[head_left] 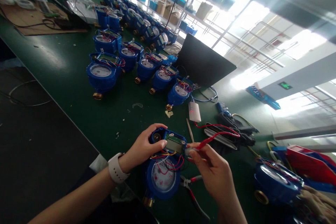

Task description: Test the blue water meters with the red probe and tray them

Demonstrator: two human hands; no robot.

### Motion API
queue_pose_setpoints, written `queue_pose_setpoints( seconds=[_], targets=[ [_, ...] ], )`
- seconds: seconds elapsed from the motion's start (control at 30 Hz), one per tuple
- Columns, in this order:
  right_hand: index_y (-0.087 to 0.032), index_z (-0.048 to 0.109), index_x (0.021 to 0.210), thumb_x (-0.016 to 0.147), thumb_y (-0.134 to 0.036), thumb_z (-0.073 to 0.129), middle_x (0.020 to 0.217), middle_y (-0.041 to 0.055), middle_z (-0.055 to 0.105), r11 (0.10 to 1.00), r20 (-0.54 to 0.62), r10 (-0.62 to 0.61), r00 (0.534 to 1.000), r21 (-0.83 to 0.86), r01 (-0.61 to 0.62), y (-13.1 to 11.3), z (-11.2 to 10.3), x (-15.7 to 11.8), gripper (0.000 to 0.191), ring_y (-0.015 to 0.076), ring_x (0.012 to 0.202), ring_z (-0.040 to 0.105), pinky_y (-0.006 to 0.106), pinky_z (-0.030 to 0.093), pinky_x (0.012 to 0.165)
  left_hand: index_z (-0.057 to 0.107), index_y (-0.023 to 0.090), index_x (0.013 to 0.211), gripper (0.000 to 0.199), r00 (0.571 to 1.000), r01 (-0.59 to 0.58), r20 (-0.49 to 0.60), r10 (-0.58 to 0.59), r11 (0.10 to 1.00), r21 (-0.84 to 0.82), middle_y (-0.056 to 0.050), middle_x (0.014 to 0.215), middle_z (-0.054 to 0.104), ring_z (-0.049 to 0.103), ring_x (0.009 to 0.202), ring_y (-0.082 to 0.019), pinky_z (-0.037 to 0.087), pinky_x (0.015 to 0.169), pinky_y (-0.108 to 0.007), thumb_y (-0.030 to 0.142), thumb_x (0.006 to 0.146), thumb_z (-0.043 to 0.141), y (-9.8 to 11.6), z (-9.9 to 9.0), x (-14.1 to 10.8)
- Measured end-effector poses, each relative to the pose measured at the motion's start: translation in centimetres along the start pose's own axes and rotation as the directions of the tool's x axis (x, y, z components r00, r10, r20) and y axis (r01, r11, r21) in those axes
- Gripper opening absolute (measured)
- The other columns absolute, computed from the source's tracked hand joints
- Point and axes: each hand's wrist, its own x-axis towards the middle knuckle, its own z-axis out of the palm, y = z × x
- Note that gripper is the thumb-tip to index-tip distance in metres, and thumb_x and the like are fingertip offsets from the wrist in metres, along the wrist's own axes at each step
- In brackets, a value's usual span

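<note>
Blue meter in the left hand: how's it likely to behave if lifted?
The blue meter is probably heavy for its size, given the metal-looking brass fitting at one end. Its thick casing suggests a stiff body that shouldn't flex. The loose coloured wires look floppy and could snag.

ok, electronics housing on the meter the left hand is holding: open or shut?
Open: no cover over the housing; its display, green circuit board and colored wires are exposed.
</note>
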Motion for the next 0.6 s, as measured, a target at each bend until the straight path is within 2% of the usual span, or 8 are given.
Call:
queue_pose_setpoints(
  seconds=[0.23, 0.43, 0.6],
  targets=[
    [-0.022, 0.071, 0.097, 0.089, -0.034, 0.065, 0.090, 0.0058, 0.073, 1.000, -0.028, 0.025, 0.999, 0.006, -0.024, 0.04, -0.04, -0.21, 0.016, 0.0172, 0.069, 0.070, 0.023, 0.062, 0.054, 0.055, 0.020, 0.118, 0.045, 1.000, 0.005, 0.013, -0.005, 1.000, -0.015, -0.009, 0.115, 0.063, 0.062, 0.104, -0.030, 0.051, 0.089, -0.046, 0.035, 0.076, 0.062, -0.04, -0.10, -0.06],
    [-0.022, 0.070, 0.100, 0.091, -0.035, 0.063, 0.095, 0.0066, 0.074, 0.999, 0.015, 0.051, 0.999, 0.012, -0.051, 0.46, -0.19, -0.38, 0.017, 0.0187, 0.076, 0.071, 0.025, 0.063, 0.060, 0.055, 0.019, 0.118, 0.046, 1.000, 0.010, 0.009, -0.010, 1.000, -0.025, -0.010, 0.117, 0.063, 0.062, 0.105, -0.031, 0.052, 0.089, -0.046, 0.036, 0.076, 0.062, 0.10, 0.04, -0.06],
    [-0.022, 0.071, 0.098, 0.090, -0.036, 0.063, 0.094, 0.0067, 0.074, 0.998, -0.009, 0.059, 0.998, 0.019, -0.059, 0.10, -0.09, -0.26, 0.018, 0.0193, 0.076, 0.071, 0.026, 0.063, 0.059, 0.056, 0.020, 0.116, 0.044, 1.000, -0.007, -0.009, 0.007, 1.000, -0.002, -0.010, 0.115, 0.064, 0.062, 0.105, -0.030, 0.051, 0.091, -0.047, 0.035, 0.075, 0.061, -0.05, 0.05, 0.00]
  ],
)
